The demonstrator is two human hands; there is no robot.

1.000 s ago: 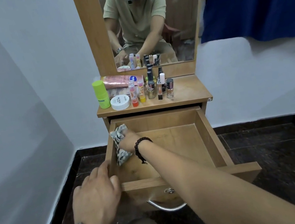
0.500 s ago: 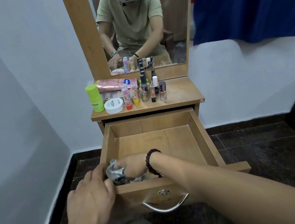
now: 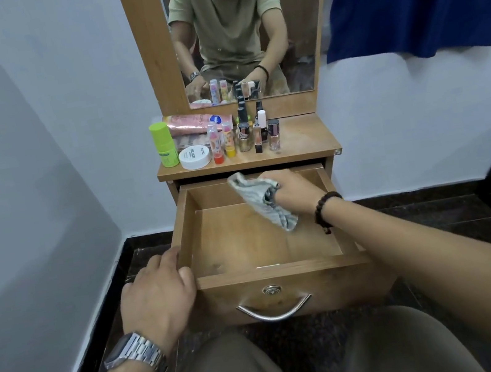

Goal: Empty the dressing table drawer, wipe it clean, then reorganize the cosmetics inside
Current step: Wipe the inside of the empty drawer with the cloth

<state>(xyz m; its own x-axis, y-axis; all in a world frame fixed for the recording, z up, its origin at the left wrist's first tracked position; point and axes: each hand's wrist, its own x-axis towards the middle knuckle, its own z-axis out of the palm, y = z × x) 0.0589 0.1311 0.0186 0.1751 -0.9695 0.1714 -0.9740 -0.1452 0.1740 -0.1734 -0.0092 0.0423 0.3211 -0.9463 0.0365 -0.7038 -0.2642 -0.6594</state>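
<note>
Head view: right hand (image 3: pixel 295 192) fingers grip one cloth (image 3: pixel 265 203) over one empty drawer (image 3: pixel 247 244); left hand (image 3: pixel 158 293) fingers clasp its corner.

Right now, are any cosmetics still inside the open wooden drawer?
No, the open wooden drawer holds no cosmetics; only the striped grey cloth in the right hand hangs over it.

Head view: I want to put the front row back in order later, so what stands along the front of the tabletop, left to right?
Green bottle → white jar → orange-based stick → yellow-based stick → gold bottle → clear bottle.
</note>
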